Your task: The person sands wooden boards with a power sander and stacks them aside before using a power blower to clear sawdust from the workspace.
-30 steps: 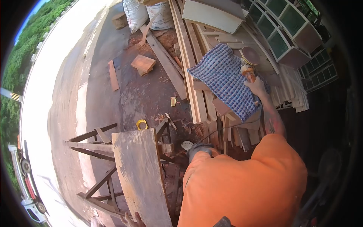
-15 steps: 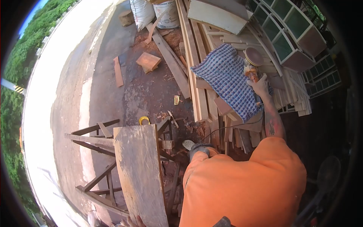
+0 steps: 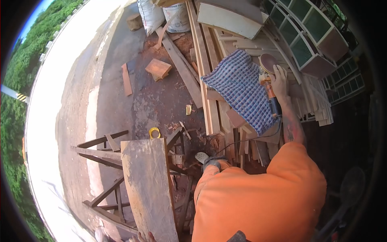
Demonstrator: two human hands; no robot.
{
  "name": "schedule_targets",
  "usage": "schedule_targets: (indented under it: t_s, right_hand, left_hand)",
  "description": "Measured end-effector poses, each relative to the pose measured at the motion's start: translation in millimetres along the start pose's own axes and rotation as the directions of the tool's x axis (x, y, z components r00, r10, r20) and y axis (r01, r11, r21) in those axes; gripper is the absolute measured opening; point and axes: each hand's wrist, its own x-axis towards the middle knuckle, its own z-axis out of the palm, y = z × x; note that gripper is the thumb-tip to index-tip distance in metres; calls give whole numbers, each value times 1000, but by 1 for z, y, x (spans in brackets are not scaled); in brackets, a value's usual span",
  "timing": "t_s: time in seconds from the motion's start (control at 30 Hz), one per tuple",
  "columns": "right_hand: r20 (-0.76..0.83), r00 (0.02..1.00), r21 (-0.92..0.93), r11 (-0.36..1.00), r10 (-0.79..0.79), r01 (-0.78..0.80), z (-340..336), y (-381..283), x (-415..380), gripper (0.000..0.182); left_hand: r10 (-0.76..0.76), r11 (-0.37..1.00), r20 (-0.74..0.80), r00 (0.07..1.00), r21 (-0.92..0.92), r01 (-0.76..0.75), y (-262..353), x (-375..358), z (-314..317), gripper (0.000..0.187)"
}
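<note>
My right hand (image 3: 279,82) reaches out over a pile of boards and lies on the front of an orange and black disc sander (image 3: 272,101). Its fingers are wrapped beside the round sanding disc (image 3: 267,62). The sander rests on a blue checked cloth (image 3: 238,86) spread over the timber, and its cord trails back toward me. Only the fingertips of my left hand (image 3: 142,236) show at the bottom edge. They rest on the near end of a long worn plank (image 3: 147,185) that lies on wooden trestles (image 3: 102,153). My grey shoe (image 3: 209,160) stands between the plank and the pile.
Stacked boards and offcuts (image 3: 209,60) fill the ground ahead, with green-paned window frames (image 3: 306,36) to the right and white sacks (image 3: 161,14) at the far end. A yellow tape roll (image 3: 153,132) and a wooden block (image 3: 158,68) lie on the sawdust-covered ground. A pale road runs along the left.
My right hand has slid forward along the sander toward the disc, uncovering the black rear handle. The left fingertips stay at the plank's end.
</note>
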Motion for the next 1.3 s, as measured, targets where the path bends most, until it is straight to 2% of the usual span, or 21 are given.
schedule_targets:
  t_s: [0.27, 0.3, 0.37, 0.4, 0.43, 0.47, 0.6, 0.73, 0.77, 0.8, 0.83, 0.9, 0.93, 1.0, 1.03, 1.07, 1.13, 1.17, 1.2, 1.23, 1.3]
  right_hand:
    - [-185, 969, 43, 984, -161, 171, 11, 15, 0, 35]
    - [-190, 965, 47, 980, -182, 194, 7, 10, 1, 33]
    - [-159, 976, 73, 985, -146, 159, -1, -4, 5, 25]
    - [-129, 985, 33, 992, -119, 124, 6, -3, 4, 26]
    - [-67, 994, 14, 996, -83, 84, 3, -13, 4, 28]
    - [-31, 999, 36, 999, -21, 22, -8, -39, 4, 35]
    - [-216, 913, 205, 899, -345, 388, 4, -128, -5, 45]
    - [-80, 808, 644, 588, -584, 489, -41, -307, -81, 43]
    - [-30, 750, 768, 464, -661, 440, -56, -348, -111, 43]
    - [21, 670, 922, 274, -742, 274, -65, -382, -144, 43]
    - [213, 499, 962, 270, -840, 44, -90, -411, -177, 45]
    - [342, -22, 915, 338, -940, -221, -124, -452, -247, 53]
    - [343, -316, 882, 419, -884, -214, -148, -469, -279, 63]
    - [209, -680, 789, 532, -703, -307, -171, -480, -357, 74]
    - [188, -789, 732, 619, -584, -284, -194, -484, -386, 79]
    - [163, -880, 668, 706, -446, -235, -214, -484, -414, 85]
    - [252, -908, 559, 816, -336, -147, -245, -477, -463, 76]
    - [316, -901, 472, 873, -298, -123, -260, -475, -485, 76]
    - [380, -888, 380, 919, -258, -104, -272, -473, -503, 76]
    - [220, -953, 422, 901, -208, -99, -278, -479, -514, 75]
    - [122, -907, 596, 760, -404, -259, -274, -467, -533, 65]
  left_hand:
    - [28, 1000, 39, 999, 6, -28, 4, 5, -7, 68]
    - [150, 980, -112, 982, 148, -133, 3, 4, -2, 61]
    - [-24, 999, -108, 994, 29, 27, 15, -8, -8, 51]
    - [-140, 985, -1, 990, -104, 139, 17, -14, -18, 55]
    - [-153, 982, -50, 987, -118, 146, 24, -22, -27, 53]
    - [-235, 966, -73, 969, -124, 225, 20, -32, -31, 52]
    - [-398, 917, -296, 868, -111, 383, -12, -90, -45, 45]
    - [-550, 820, -501, 668, -171, 547, -54, -178, -34, 41]
    - [-603, 779, -528, 598, -228, 584, -68, -206, -25, 41]
    - [-649, 737, -550, 525, -284, 614, -81, -235, -16, 40]
    - [-700, 686, -554, 450, -348, 639, -92, -266, -3, 40]
    - [-882, 455, -411, 230, -615, 644, -114, -340, 39, 46]
    - [-942, 319, -315, 117, -726, 610, -117, -372, 64, 49]
    - [-980, -1, -69, -185, -936, 352, -103, -416, 108, 61]
    - [-950, -132, 74, -304, -976, 174, -94, -435, 131, 67]
    - [-932, -210, 221, -287, -975, -69, -83, -453, 158, 81]
    - [-879, -338, 453, -151, -813, -474, -62, -460, 204, 88]
    - [-851, -394, 523, -50, -699, -597, -54, -452, 222, 88]
    - [-828, -423, 560, 18, -603, -676, -48, -435, 235, 81]
    - [-877, -426, 455, 154, -588, -687, -46, -413, 244, 75]
    - [-878, -474, 345, 332, -529, -704, -54, -372, 254, 75]
